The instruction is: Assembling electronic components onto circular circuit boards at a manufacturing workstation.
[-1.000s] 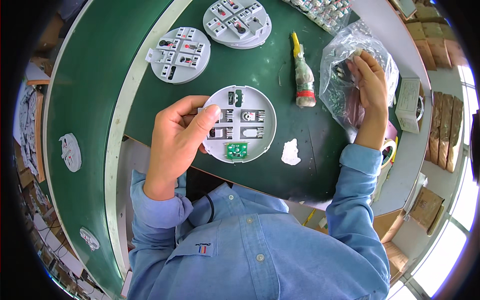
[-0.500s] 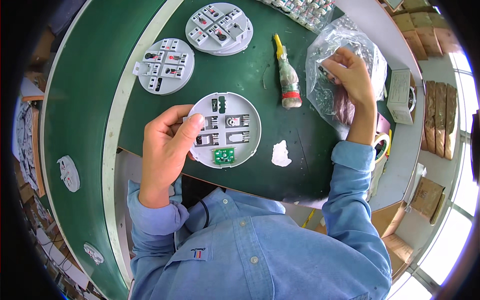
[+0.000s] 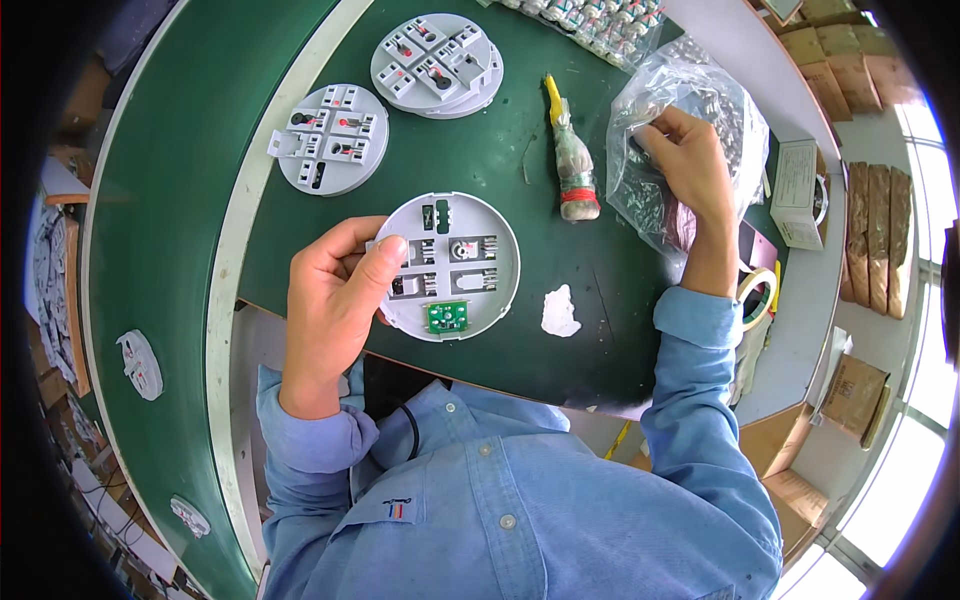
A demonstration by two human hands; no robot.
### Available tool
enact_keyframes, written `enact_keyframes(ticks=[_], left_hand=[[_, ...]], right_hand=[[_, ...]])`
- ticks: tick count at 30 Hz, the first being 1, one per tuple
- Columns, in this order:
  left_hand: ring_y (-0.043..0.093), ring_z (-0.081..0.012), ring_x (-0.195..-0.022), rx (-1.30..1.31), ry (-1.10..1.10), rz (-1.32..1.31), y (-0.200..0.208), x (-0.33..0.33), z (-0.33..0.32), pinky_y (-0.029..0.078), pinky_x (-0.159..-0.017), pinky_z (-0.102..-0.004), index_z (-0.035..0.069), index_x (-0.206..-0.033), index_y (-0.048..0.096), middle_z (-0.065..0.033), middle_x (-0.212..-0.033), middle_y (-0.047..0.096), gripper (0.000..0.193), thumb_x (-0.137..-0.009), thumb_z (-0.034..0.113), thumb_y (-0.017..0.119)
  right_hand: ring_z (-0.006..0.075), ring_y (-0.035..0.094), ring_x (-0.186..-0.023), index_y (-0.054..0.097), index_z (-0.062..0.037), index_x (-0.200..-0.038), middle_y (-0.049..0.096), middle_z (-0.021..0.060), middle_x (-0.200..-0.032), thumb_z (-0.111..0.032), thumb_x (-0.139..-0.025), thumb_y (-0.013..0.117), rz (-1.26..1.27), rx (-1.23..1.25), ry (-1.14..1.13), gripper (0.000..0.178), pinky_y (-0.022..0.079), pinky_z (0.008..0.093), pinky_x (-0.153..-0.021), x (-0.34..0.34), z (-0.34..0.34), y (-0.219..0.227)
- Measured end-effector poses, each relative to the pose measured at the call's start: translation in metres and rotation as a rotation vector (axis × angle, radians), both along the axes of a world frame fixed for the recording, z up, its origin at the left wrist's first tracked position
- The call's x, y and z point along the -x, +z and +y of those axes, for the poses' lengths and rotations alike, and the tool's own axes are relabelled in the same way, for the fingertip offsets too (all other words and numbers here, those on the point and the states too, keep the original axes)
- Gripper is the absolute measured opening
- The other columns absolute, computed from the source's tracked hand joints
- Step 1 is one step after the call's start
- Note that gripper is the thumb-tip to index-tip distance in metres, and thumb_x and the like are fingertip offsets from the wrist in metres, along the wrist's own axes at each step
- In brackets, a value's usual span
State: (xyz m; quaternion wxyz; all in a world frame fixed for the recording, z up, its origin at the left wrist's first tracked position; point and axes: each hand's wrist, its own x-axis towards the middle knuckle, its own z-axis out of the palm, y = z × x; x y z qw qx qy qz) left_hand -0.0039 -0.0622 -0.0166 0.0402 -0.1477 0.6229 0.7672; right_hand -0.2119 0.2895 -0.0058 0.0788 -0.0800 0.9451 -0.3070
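Observation:
My left hand [image 3: 338,300] is closed on the left rim of a round grey plastic housing [image 3: 505,300], thumb on top. Its open inside faces up, showing slots with metal contacts and a small green circuit board [image 3: 447,317] at the near edge. At the right, my right hand [image 3: 690,165] reaches into the mouth of a clear plastic bag [image 3: 640,205] of small parts. Its thumb and fingertips are pinched together; whatever is between them is hidden. Between the hands lies a wrapped, bottle-like tool [image 3: 576,165] with a yellow tip and a red band.
Stacked round grey housings [image 3: 437,65] and another housing [image 3: 335,140] lie at the far left of the green table. A white scrap [image 3: 561,311] is near the front. A tape roll [image 3: 757,298] stands by the right wall. More housings [image 3: 140,365] lie on the green strip at left.
My right hand has shifted slightly left and nearer, its fingers still in the bag's mouth. The left hand holds the housing almost unmoved.

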Motion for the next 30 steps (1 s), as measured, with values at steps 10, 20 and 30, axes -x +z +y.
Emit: enact_keyframes(ticks=[10,20,30], left_hand=[[0.066,-0.0045,-0.07,-0.033,-0.027,0.004,-0.002,0.002,0.0,0.05,-0.057,-0.0223,-0.004,-0.123,0.076,-0.0034,-0.091,0.078,0.032,-0.108,0.024,0.076],[0.068,-0.0101,-0.076,0.17,0.375,0.14,0.019,-0.004,-0.08,0.054,-0.064,-0.0282,0.0,-0.133,0.073,-0.0037,-0.094,0.076,0.037,-0.104,0.02,0.079],[0.068,-0.0426,-0.121,1.513,0.561,0.107,0.007,-0.058,-0.195,0.056,-0.101,-0.0493,0.005,-0.134,0.072,-0.0199,-0.137,0.07,0.042,-0.095,0.019,0.082]], right_hand=[[0.0097,0.065,-0.076,0.075,0.0028,-0.115,0.075,0.003,-0.094,-0.014,-0.104,0.072,0.055,0.405,-0.3,0.02,0.052,0.0259,-0.071,0.007,0.002,-0.012],[0.0097,0.061,-0.086,0.066,-0.0038,-0.118,0.065,0.0016,-0.097,-0.013,-0.108,0.067,0.036,0.23,-0.207,0.014,0.052,0.0273,-0.072,0.031,0.086,-0.033],[0.0156,0.068,-0.108,0.058,0.0016,-0.153,0.072,0.0075,-0.129,-0.026,-0.111,0.068,0.0,0.264,-0.192,0.051,0.055,0.0292,-0.088,0.057,0.085,-0.055]])
